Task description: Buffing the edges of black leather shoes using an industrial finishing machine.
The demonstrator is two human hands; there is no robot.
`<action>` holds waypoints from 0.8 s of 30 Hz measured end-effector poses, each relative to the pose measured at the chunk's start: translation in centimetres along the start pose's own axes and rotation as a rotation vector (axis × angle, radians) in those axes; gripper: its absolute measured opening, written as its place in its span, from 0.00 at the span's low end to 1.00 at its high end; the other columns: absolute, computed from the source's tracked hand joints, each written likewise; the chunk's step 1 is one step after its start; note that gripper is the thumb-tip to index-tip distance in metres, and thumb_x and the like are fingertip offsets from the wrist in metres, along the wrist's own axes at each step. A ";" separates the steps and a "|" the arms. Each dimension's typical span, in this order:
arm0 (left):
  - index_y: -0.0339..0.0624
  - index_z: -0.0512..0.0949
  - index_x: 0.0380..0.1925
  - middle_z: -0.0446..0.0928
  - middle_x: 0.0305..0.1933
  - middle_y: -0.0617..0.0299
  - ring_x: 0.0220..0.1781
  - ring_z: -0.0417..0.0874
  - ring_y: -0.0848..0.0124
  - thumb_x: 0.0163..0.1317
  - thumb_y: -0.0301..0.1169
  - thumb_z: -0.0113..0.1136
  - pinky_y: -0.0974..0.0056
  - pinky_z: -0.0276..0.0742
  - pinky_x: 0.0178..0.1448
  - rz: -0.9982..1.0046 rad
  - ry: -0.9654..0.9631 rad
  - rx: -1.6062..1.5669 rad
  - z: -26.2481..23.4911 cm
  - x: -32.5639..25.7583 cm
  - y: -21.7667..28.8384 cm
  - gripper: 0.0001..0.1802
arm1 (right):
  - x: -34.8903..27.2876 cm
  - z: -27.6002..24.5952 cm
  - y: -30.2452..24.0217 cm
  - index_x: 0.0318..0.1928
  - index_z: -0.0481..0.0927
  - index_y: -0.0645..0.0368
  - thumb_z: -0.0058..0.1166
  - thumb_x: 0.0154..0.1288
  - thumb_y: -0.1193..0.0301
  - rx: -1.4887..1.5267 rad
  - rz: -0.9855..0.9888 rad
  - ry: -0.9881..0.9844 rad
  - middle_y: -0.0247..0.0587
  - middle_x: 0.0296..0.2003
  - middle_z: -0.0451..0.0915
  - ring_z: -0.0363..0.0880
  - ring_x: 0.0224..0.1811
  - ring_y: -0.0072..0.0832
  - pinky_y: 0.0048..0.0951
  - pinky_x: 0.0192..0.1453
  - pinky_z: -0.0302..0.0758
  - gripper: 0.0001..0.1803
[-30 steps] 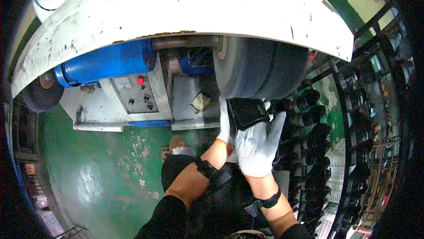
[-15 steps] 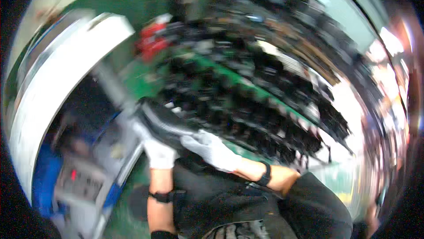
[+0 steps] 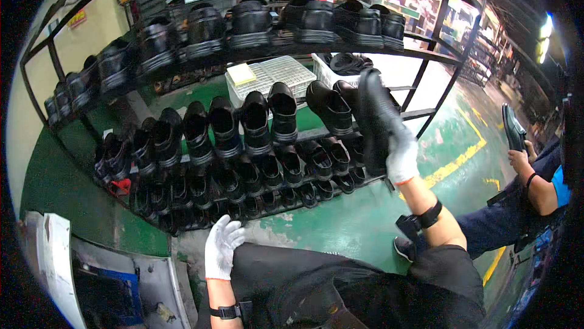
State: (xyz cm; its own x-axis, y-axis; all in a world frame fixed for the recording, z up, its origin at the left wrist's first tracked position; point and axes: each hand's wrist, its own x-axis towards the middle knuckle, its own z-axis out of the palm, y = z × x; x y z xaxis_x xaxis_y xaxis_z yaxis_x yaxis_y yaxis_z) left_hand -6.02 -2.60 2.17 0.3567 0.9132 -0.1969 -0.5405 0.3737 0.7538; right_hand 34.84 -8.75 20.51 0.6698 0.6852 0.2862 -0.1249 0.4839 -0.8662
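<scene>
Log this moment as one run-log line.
right hand: holds black shoe raised at shoe rack | left hand: empty, lowered near lap

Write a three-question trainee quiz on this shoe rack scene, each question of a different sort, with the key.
1. True or false: the right hand holds a black shoe up at the metal rack.
2. Multiple choice: where is the left hand? A) gripping a shoe on the top shelf; B) low, by the dark apron, holding nothing; C) inside the white basket.
3. Fill in: the co-worker's hand at the right edge holds a black ____.

Key: 1 true; 2 B; 3 shoe.
</scene>
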 end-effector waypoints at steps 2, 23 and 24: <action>0.36 0.65 0.60 0.77 0.47 0.50 0.44 0.81 0.59 0.70 0.45 0.46 0.58 0.78 0.47 -0.041 0.086 -0.044 -0.7 -0.1 -0.3 0.27 | 2.0 -0.5 -2.0 0.51 0.77 0.64 0.46 0.69 0.70 0.029 -0.062 0.106 0.38 0.46 0.79 0.76 0.48 0.25 0.28 0.55 0.71 0.15; 0.41 0.71 0.54 0.78 0.44 0.51 0.40 0.81 0.60 0.69 0.47 0.47 0.57 0.80 0.43 -0.030 0.284 -0.124 -0.4 -2.4 -0.7 0.24 | 21.8 -16.7 8.2 0.43 0.82 0.55 0.51 0.64 0.54 -1.533 -0.260 -0.228 0.52 0.40 0.80 0.79 0.43 0.48 0.40 0.47 0.75 0.19; 0.41 0.71 0.54 0.78 0.44 0.51 0.40 0.81 0.60 0.69 0.47 0.47 0.57 0.80 0.43 -0.036 0.287 -0.127 -0.4 -2.6 -0.8 0.24 | 20.0 -14.5 6.4 0.38 0.83 0.55 0.51 0.63 0.52 -1.905 -0.118 -0.325 0.51 0.38 0.81 0.79 0.45 0.46 0.40 0.53 0.72 0.20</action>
State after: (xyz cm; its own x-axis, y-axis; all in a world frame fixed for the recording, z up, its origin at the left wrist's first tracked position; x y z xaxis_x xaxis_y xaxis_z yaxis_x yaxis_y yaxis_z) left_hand -6.80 -5.19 1.87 0.1576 0.9008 -0.4047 -0.6286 0.4076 0.6624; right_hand 58.02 0.20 14.75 0.4456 0.8661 0.2266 0.8907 -0.4545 -0.0144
